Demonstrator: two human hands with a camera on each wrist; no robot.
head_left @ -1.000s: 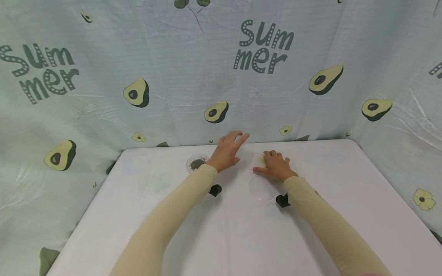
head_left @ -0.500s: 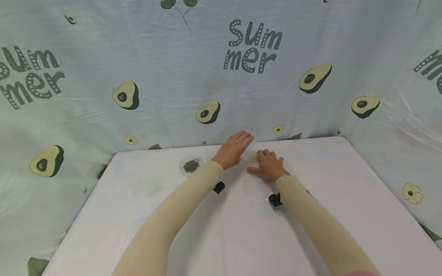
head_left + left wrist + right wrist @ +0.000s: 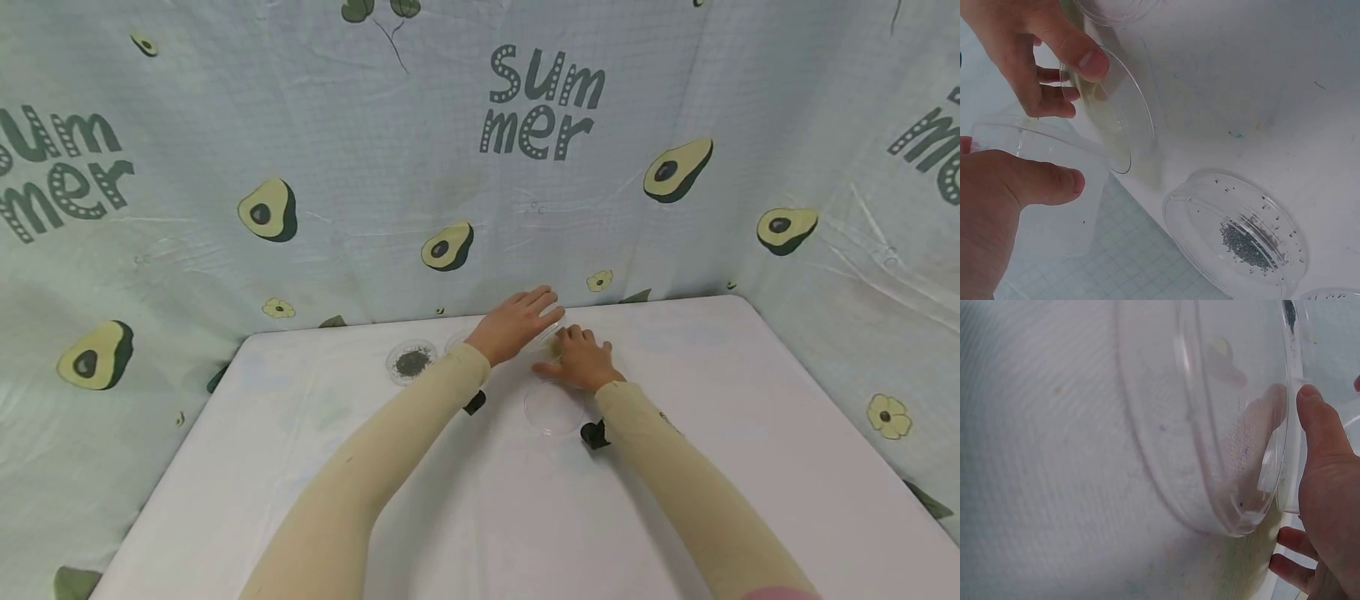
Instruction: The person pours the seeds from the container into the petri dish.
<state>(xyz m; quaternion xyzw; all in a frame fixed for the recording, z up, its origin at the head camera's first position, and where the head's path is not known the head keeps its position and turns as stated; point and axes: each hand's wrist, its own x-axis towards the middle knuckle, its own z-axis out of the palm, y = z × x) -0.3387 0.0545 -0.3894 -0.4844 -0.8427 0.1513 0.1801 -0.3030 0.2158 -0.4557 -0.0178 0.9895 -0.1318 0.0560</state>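
At the back of the table my left hand (image 3: 513,327) grips a clear, frosted-looking plastic container (image 3: 1060,212), its thumb along the side in the left wrist view. The container leans close beside a clear petri dish (image 3: 1141,119) with something pale yellowish in it. My right hand (image 3: 583,360) holds that dish by its edge, thumb on the rim and fingers on the far side. Nearer to me, in front of the right hand, lies an empty-looking clear round dish (image 3: 553,408), large in the right wrist view.
To the left of the left hand stands a clear dish with dark granules (image 3: 412,362). Another clear dish (image 3: 456,340) shows partly behind the left wrist. The table (image 3: 300,467) ends against a printed curtain (image 3: 360,167) at the back.
My left hand has moved right, closer to the right hand, uncovering the dishes at left. My right hand keeps its place on the petri dish. The head view has turned slightly right.
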